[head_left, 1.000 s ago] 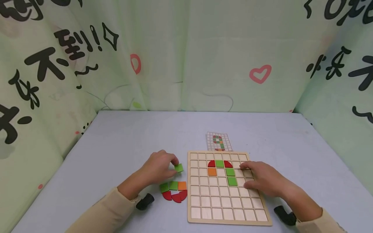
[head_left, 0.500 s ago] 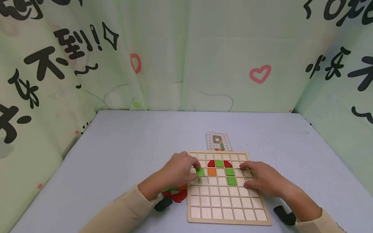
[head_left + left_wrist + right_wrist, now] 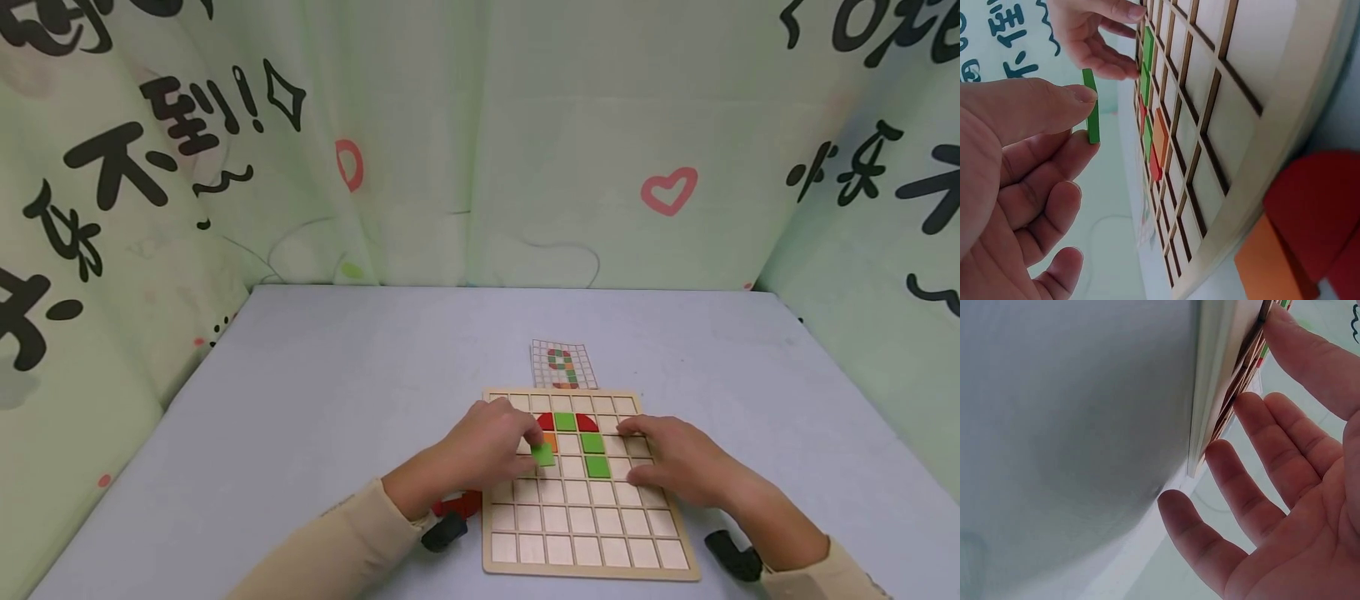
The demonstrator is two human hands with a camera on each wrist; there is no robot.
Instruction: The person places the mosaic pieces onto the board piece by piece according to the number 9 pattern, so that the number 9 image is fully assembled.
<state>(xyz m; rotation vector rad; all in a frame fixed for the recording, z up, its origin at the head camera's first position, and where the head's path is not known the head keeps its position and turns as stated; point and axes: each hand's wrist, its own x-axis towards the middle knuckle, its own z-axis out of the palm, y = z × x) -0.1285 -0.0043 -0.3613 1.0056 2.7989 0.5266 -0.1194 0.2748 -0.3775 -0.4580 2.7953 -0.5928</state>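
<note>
My left hand (image 3: 491, 446) pinches a green square tile (image 3: 542, 455) between thumb and finger, held over the left part of the wooden grid board (image 3: 585, 565). In the left wrist view the green tile (image 3: 1091, 106) stands on edge between the fingertips, apart from the board. My right hand (image 3: 686, 458) rests on the board's right side with its fingers fairly straight; in the right wrist view the fingers (image 3: 1254, 428) lie along the board's edge. Set in the cells are an orange square (image 3: 551, 442), green squares (image 3: 592, 442) and red rounded pieces (image 3: 587, 422).
A printed pattern card (image 3: 562, 365) lies behind the board, partly covered by it. Loose red pieces (image 3: 463, 504) sit left of the board, mostly behind my left wrist; an orange tile (image 3: 1272, 259) lies with them. A patterned curtain (image 3: 555, 150) hangs beyond the table.
My left hand has carried the green square tile rightward from beside the board to over its cells, near the orange square. The right hand has stayed in place.
</note>
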